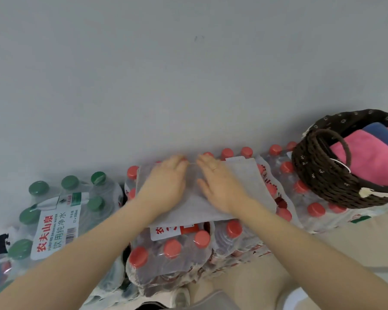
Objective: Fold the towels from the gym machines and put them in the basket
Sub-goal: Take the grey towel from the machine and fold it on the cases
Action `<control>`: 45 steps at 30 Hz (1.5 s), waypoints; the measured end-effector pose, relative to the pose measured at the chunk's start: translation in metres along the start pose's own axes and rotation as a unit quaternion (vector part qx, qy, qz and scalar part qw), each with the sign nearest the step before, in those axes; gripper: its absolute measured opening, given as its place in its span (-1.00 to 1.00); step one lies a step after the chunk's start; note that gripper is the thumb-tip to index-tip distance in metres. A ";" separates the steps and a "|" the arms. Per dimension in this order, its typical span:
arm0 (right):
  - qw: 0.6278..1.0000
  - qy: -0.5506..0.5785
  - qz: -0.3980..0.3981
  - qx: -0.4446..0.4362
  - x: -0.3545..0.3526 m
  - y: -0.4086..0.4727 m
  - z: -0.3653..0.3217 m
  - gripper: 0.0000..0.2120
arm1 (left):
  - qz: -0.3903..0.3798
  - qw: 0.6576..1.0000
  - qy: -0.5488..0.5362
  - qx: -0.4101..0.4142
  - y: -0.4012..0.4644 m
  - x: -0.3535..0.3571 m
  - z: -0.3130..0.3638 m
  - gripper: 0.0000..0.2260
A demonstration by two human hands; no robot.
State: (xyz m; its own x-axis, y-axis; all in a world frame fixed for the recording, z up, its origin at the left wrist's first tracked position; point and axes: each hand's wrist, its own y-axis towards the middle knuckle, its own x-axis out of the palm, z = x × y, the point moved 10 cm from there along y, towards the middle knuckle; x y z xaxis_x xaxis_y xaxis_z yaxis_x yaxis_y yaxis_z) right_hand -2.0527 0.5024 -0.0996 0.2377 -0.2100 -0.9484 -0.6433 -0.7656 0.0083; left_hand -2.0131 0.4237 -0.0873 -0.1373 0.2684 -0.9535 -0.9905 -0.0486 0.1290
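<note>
A grey towel [251, 186] lies flat and folded on top of shrink-wrapped packs of red-capped water bottles [173, 249]. My left hand [166, 182] presses on its left part with fingers straight. My right hand [220, 184] lies flat on its middle, fingers stretched toward the wall. A dark brown woven basket [318, 175] stands to the right on the bottle packs. Inside it lie a folded pink towel [372, 162] and a blue towel [376, 130].
A pack of green-capped bottles [61, 211] sits to the left, lower than the red-capped packs. A plain grey wall [188, 74] rises right behind the packs. My legs and a white shoe [182, 298] show at the bottom edge.
</note>
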 end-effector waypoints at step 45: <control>0.972 0.195 -0.054 0.118 -0.006 -0.015 -0.001 -0.85 | -0.099 0.973 -0.181 -0.103 -0.023 0.011 -0.006 -0.24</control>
State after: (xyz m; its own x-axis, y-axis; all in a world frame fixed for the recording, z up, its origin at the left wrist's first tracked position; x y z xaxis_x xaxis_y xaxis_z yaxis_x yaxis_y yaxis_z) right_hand -2.0439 0.5147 -0.0936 0.5420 -0.3863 -0.7463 -0.7369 -0.6453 -0.2012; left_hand -1.9922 0.4218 -0.1026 0.0240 0.6113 -0.7910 -0.9795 -0.1440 -0.1411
